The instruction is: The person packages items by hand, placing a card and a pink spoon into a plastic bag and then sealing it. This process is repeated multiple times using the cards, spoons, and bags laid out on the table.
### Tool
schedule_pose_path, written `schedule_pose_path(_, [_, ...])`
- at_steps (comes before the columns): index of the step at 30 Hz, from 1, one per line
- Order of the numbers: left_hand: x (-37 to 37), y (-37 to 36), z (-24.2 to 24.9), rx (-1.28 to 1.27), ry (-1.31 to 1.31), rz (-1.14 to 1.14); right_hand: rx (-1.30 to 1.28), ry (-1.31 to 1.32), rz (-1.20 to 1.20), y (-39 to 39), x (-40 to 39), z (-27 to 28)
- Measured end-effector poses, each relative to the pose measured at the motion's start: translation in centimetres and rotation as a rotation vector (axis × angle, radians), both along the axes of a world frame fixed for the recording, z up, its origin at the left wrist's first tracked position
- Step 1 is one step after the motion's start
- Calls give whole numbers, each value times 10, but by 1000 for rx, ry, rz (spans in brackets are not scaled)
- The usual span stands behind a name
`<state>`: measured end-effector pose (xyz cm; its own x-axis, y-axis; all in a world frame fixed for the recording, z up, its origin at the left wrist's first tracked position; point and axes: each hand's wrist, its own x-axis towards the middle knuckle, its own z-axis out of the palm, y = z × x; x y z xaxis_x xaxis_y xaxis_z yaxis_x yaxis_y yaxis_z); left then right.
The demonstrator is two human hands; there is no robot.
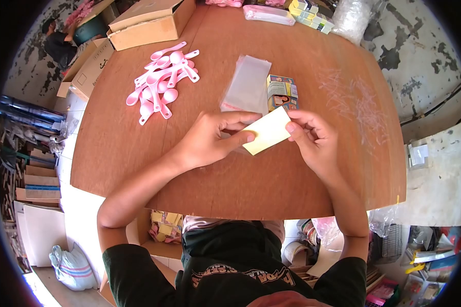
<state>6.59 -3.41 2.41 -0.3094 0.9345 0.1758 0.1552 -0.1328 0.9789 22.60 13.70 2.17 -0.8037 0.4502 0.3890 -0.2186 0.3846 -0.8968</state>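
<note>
Holding one pale yellow card (267, 131) between both hands, you have it just above the near middle of the round wooden table (241, 189). Your left hand (210, 140) is curled, thumb on top and fingers underneath, pinching the card's left edge. Your right hand (312, 138) is half closed, thumb and fingertips gripping the card's right corner. Just beyond the card lies one stack of clear plastic sleeves (247, 84), and touching its right side stands one small printed box (281, 92). Far left of those sits one heap of pink spoons (163, 79), too tangled to count exactly. Two cardboard boxes (148, 23) rest at the far left edge. One row of packets (310, 14) lines the far edge, beside one clear bag (353, 18).
</note>
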Motion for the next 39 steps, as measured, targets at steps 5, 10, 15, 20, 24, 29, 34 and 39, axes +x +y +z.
schedule_pose_path(5, [0,8,13,-86,54,12,-44,62,7,4,3,5])
schedule_pose_path(10, [5,27,17,-19,83,-10,197,103,30,12,0,7])
schedule_pose_path(15, [12,41,22,-16,121,-5,166,113,90,21,2,6])
schedule_pose_path(20, [16,52,21,77,163,55,-76,15,269,21,6,10])
schedule_pose_path(24, [18,57,30,125,270,63,-88,-101,308,17,10,14])
schedule_pose_path(29, [22,63,29,140,314,59,41,-243,298,15,10,10])
schedule_pose_path(34, [23,51,37,114,221,-60,10,-196,236,15,10,5])
schedule_pose_path(39, [15,28,33,8,445,-54,48,-195,238,13,9,10])
